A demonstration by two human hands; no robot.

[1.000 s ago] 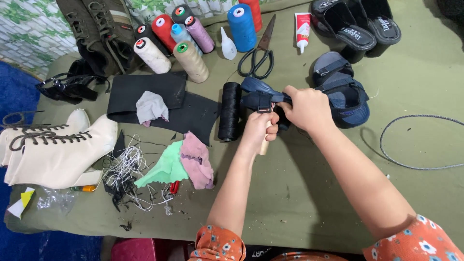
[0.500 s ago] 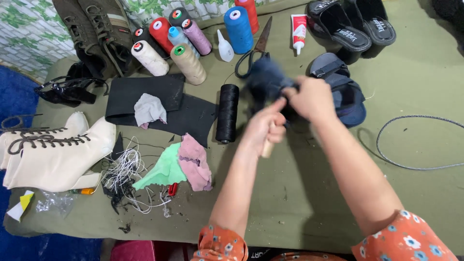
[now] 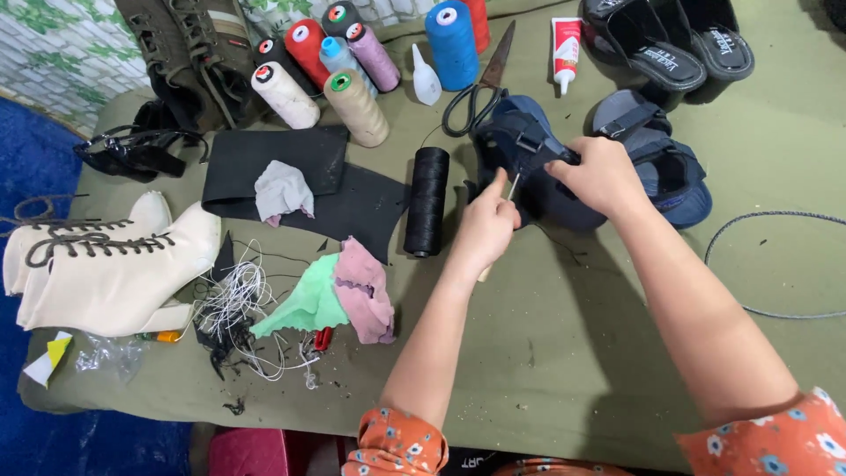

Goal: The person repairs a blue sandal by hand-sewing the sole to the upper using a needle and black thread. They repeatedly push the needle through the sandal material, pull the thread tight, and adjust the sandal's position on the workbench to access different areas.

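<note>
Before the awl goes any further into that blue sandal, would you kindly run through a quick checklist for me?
1. Right hand grips the sandal by its strap: ok.
2. Left hand holds the awl, tip at the strap: ok.
3. Right fingers clear of the awl tip: cannot tell, they are very close.
4. Black thread spool within reach: ok, beside the left hand.
5. Thread on the awl: cannot tell.
6. Scissors at hand: ok, just behind the sandal.

A dark blue sandal (image 3: 520,150), tilted on edge, strap pinched in the right grip; a thin awl (image 3: 509,189) touches it from the left grip.
</note>
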